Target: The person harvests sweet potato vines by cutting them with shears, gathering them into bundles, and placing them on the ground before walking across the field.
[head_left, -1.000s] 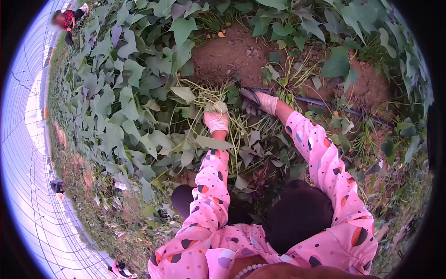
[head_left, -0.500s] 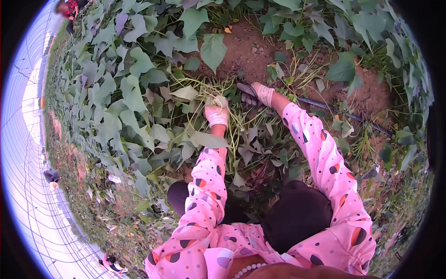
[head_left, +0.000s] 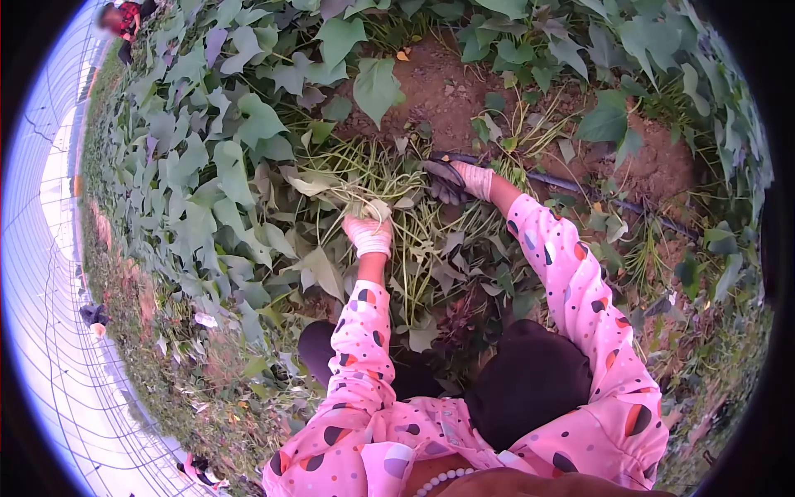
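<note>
My left hand [head_left: 368, 232], wrapped at the wrist in a pale band, is closed around a bunch of leafy vines [head_left: 406, 265]. Long pale-green stems trail from it down and to the right. A wilted leaf [head_left: 313, 182] hangs by its fingers. My right hand [head_left: 454, 180], in a dark-fingered glove with a pale cuff, is at the right edge of the cut-looking stems, beside a black hose [head_left: 571, 184]. Its fingers are curled, and what they hold, if anything, is hidden.
Dense broad-leaved vines [head_left: 199, 166] cover the left and far side. Bare reddish soil [head_left: 439, 91] shows ahead. My dark-clothed knee [head_left: 530, 381] is below my hands. Another person [head_left: 124, 21] is at the far upper left, near a frame of thin bars [head_left: 41, 273].
My left hand has moved down and slightly left, drawing the vines with it. My right hand has shifted slightly, and more of the black hose shows above it.
</note>
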The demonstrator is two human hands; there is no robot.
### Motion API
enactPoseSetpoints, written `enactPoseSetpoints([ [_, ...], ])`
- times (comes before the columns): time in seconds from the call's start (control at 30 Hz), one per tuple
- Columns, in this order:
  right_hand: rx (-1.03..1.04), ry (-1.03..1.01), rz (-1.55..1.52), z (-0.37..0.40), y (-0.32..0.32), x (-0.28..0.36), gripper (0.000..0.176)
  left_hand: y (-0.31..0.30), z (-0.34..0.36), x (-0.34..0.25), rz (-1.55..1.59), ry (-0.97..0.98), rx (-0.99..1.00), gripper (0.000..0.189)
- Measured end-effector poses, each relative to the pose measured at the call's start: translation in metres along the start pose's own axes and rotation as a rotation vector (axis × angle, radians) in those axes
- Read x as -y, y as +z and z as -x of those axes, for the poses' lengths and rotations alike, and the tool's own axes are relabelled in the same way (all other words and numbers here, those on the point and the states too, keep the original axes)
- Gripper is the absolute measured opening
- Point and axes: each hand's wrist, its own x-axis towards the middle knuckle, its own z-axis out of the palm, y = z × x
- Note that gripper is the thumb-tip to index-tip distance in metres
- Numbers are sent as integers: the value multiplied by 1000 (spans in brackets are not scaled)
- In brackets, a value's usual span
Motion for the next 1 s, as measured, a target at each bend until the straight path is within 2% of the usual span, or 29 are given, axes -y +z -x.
enactPoseSetpoints([
  [0.07,43,37,-20,1,1,3,66,17,18,4,-15,55,-132,36],
  [0.13,36,-30,-83,-4,5,6,67,20,15,6,9,64,-128,33],
  [0.17,-70,-62,-121,-8,10,8,66,23,11,5,-37,114,-60,33],
  [0.2,-70,-63,-121,-8,10,13,66,24,7,3,-84,164,10,33],
  [0.27,114,8,-109,-8,8,27,63,21,1,0,-116,150,13,36],
  [0.3,86,61,-250,-9,13,33,59,20,2,-4,-504,219,57,38],
  [0.4,100,43,-277,-35,10,18,56,14,6,-17,-1668,400,173,44],
  [0.43,-37,16,-203,-34,15,12,59,12,7,-19,-2056,445,209,46],
  [0.47,-36,18,-202,-31,19,4,59,10,8,-19,-2445,479,250,48],
  [0.5,-101,-68,-167,-25,22,-2,61,13,11,-16,-2792,409,210,50],
  [0.53,-169,-156,-132,-18,24,-4,64,13,18,-12,-2791,409,215,50],
  [0.6,-133,-209,-104,-15,20,-9,70,6,36,-7,-2424,579,236,51],
  [0.63,-65,-138,-141,-18,16,-7,70,-5,26,-2,-2629,545,133,50],
  [0.67,3,-67,-177,-21,11,-4,70,-11,23,1,-2626,543,135,50],
  [0.73,9,-51,-213,-35,6,1,69,-18,19,2,-2297,826,182,47],
  [0.77,20,-37,-254,-44,6,3,68,-19,20,3,-1970,847,254,43],
  [0.8,31,-23,-295,-56,6,4,66,-12,26,2,-1970,847,251,43],
  [0.87,-13,-12,-295,-64,13,7,62,2,40,-4,-1726,614,272,39],
  [0.9,-149,1,-115,-52,19,14,61,-7,33,-5,-1727,612,265,39],
  [0.93,-285,15,68,-48,22,15,59,-17,25,-5,-1486,577,308,38],
  [0.97,-221,-152,127,-47,19,6,53,-26,15,-6,-1361,558,327,38],
  [1.0,-222,-149,131,-37,23,3,53,-31,10,-7,-1235,539,346,37],
])
